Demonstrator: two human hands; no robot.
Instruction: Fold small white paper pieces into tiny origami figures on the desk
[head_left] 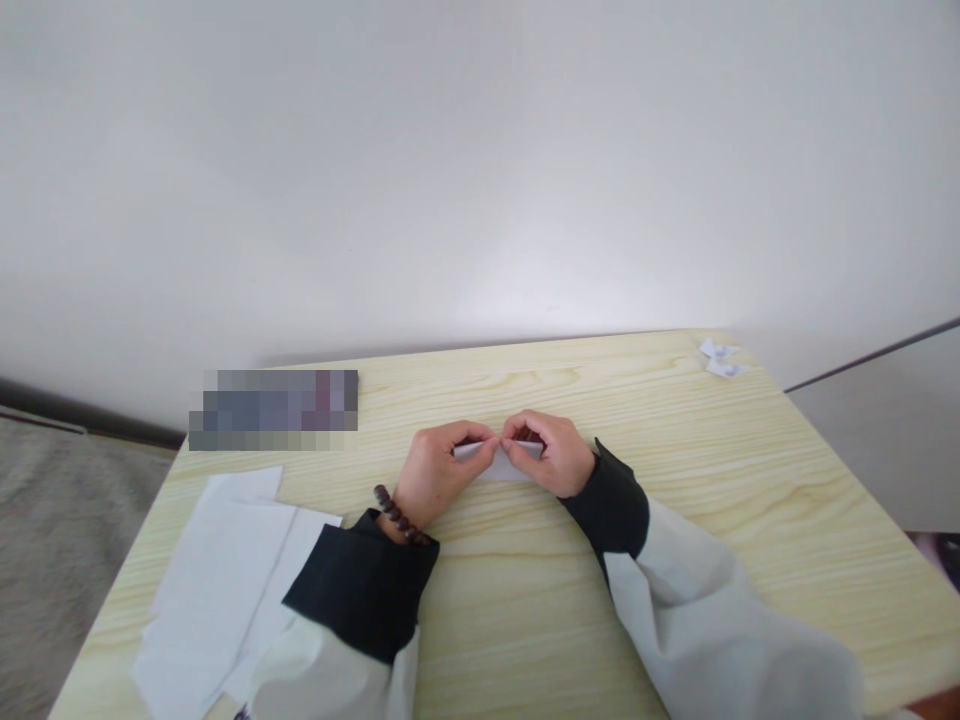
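Both hands meet over a folded strip of white paper (507, 467) at the middle of the table. My left hand (448, 463), with dark beads round its wrist, pinches the paper's top edge between thumb and forefinger. Right beside it, my right hand (550, 452) pinches the same edge, the fingertips of the two hands nearly touching. Part of the paper is hidden behind the thumbs and fingers.
White paper sheets (217, 580) lie overlapping at the left. Small folded paper pieces (721, 358) rest at the far right corner. A blurred-out object (274, 410) sits at the back left. A white wall (480, 180) rises behind the wooden table (510, 620).
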